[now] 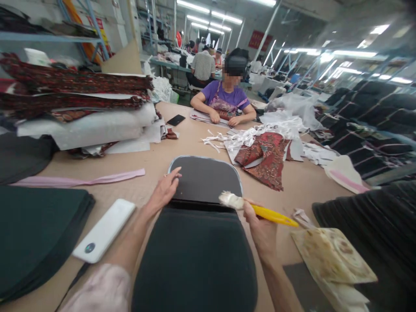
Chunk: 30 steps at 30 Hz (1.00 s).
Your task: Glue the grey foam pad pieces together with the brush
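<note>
In the middle of the frame, our flat left hand [165, 190] presses the dark panel [205, 180] while our right hand [256, 225] grips the yellow brush [256, 210], ready to sweep its edge.

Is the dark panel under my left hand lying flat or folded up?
Flat. The dark panel lies spread on the table, its whole rounded outline showing; the left hand rests on its edge.

A white power bank [104, 231] lies left of the hands; ahead sits a co-worker [224, 100] beside red patterned fabric [264, 158] and paper scraps [247, 136].
</note>
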### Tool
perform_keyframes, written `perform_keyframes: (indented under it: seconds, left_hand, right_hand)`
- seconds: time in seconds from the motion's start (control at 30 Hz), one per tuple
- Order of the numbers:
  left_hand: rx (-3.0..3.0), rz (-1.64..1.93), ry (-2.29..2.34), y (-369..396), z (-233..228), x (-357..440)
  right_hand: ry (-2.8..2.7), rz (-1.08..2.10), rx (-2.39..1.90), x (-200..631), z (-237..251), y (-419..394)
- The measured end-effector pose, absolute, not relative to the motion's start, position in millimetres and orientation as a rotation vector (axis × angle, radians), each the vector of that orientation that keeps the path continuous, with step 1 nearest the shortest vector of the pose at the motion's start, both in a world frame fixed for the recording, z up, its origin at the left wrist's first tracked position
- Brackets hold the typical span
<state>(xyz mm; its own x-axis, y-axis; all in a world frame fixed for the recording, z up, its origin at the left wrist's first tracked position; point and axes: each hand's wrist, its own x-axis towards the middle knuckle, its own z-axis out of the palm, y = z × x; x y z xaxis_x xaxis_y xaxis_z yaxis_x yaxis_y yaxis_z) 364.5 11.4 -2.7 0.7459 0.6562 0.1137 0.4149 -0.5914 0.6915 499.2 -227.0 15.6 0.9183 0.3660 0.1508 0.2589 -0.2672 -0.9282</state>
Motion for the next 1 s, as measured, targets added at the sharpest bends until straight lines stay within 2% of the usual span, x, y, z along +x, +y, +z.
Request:
perform_keyframes:
  seconds: [0.17, 0.33, 0.57, 0.8, 0.9, 1.0]
  left_hand:
    - [2.148, 0.353, 0.609, 57, -17, 342]
    - [2.255, 0.332, 0.515, 56, -27, 340]
    - [2.343, 0.284, 0.536, 55, -23, 340]
    - [2.461, 0.162, 0.661, 28, -5, 355]
    - [2.673, 0.176, 0.587, -6, -3, 373]
    - [2.768, 0.051, 0.584, -31, -6, 390]
  right_hand:
    - [-0.71, 0.599, -1.556, 453, 9, -142]
    - [-0.894, 0.701, -1.486, 439, -5, -102]
    - [-0.864, 0.502, -1.766, 512, -17, -183]
    - [-0.482, 0.134, -2.126, 602, -24, -300]
    - [-0.349, 0.004, -2.09, 615, -16, -305]
    - [-0.354, -0.021, -1.89, 621, -5, -270]
